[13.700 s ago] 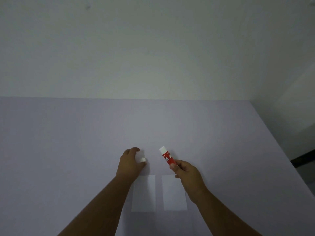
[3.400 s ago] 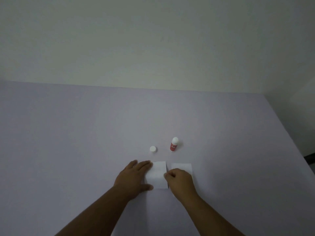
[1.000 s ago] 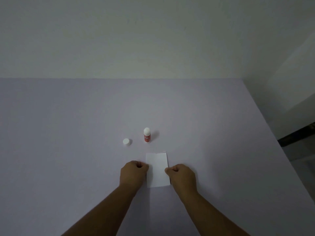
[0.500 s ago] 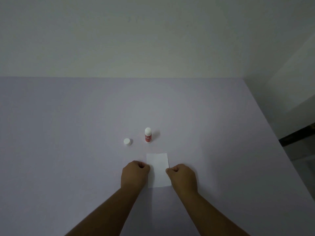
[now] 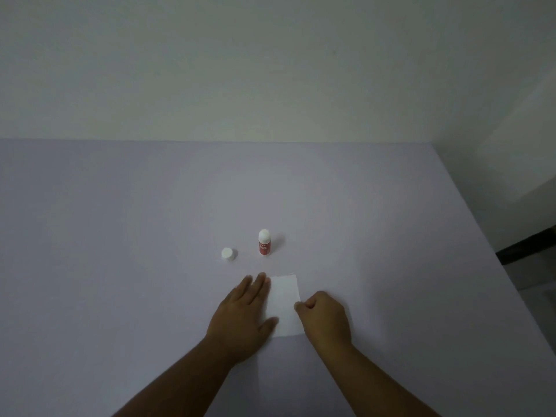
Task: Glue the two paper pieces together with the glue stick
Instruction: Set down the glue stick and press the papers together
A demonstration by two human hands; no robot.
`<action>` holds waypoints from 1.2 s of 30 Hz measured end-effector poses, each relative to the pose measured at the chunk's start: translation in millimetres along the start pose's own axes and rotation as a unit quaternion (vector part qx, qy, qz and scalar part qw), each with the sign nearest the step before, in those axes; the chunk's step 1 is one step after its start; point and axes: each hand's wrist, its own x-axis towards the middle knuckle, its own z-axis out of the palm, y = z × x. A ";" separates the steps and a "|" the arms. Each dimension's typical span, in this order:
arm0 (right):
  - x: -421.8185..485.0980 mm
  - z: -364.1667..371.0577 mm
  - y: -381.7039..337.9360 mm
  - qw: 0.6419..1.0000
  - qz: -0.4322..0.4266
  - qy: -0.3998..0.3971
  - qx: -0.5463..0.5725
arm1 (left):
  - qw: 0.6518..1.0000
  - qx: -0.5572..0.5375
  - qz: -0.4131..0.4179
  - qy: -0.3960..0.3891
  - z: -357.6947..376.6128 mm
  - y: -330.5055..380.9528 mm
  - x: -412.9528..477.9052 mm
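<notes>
Two hands low on lilac desk [image 5: 120,236]. Left hand [image 5: 245,314] flat, fingers spread, thumb on left edge of white paper [image 5: 284,305]. Right hand [image 5: 326,316] fisted, knuckles at paper's right edge, gripping nothing visible. Beyond paper: glue stick [image 5: 264,242] upright, uncapped, contents not discernible; white cap [image 5: 227,253] just left, apart.
</notes>
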 end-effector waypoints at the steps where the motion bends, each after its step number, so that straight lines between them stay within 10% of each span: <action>1: -0.1 -1.2 0.2 0.999 -0.033 0.012 -0.015 | 1.000 0.011 0.008 -0.012 -0.6 -1.3 -0.9; 4: -8.6 -2.9 8.9 0.964 -0.251 0.034 -0.075 | 0.999 0.015 0.021 -0.035 -4.5 -4.3 -0.4; 7: -12.4 0.0 32.6 0.844 -0.465 0.011 -0.267 | 0.999 0.012 0.030 -0.043 -6.8 -6.0 -0.7; 11: 5.9 -5.0 30.5 0.787 -0.493 -0.048 -0.367 | 0.999 0.014 0.035 -0.033 -5.3 -7.4 -1.2; 36: 8.8 1.4 6.0 0.846 -0.412 -0.035 -0.338 | 0.999 0.004 0.012 -0.045 -7.2 -3.3 2.3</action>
